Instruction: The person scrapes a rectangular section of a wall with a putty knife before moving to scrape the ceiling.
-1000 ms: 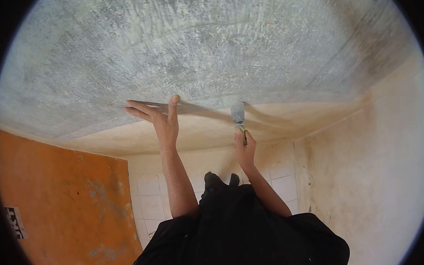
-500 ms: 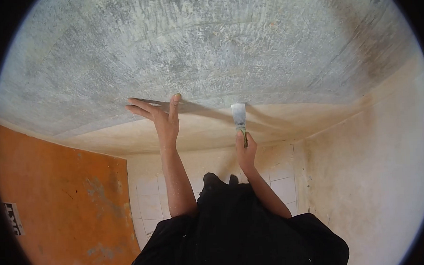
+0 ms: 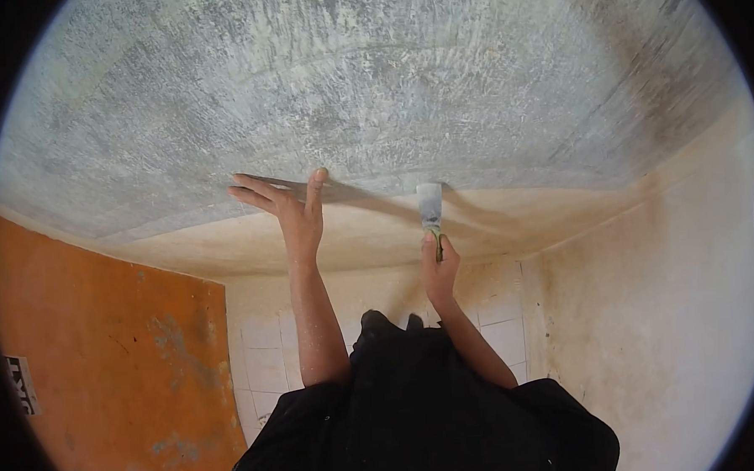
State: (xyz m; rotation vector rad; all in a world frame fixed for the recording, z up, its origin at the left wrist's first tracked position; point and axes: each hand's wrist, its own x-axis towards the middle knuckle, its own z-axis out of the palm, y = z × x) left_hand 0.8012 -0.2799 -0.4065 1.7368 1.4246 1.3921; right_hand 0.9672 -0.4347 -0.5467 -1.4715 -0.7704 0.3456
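My right hand point(image 3: 441, 270) grips a putty knife by its green handle, thumb along the near side. The broad metal blade of the putty knife point(image 3: 429, 201) points up, its edge at the lower border of the grey scraped wall area point(image 3: 371, 109). To the left, my left hand point(image 3: 296, 209) rests against the wall with fingers spread and holds nothing. Between and below the hands runs a cream band of wall point(image 3: 360, 229). Shadows of the hand and tool fall across the wall.
An orange wall point(image 3: 113, 348) with worn patches and a black-and-white sticker point(image 3: 22, 386) stands on the left. On the right is a stained cream wall point(image 3: 649, 308). Pale floor tiles point(image 3: 265, 358) show below, around my black shirt point(image 3: 427, 410).
Both hands and the putty knife appear shifted very slightly to the right in view. Their grip and pose stay the same.
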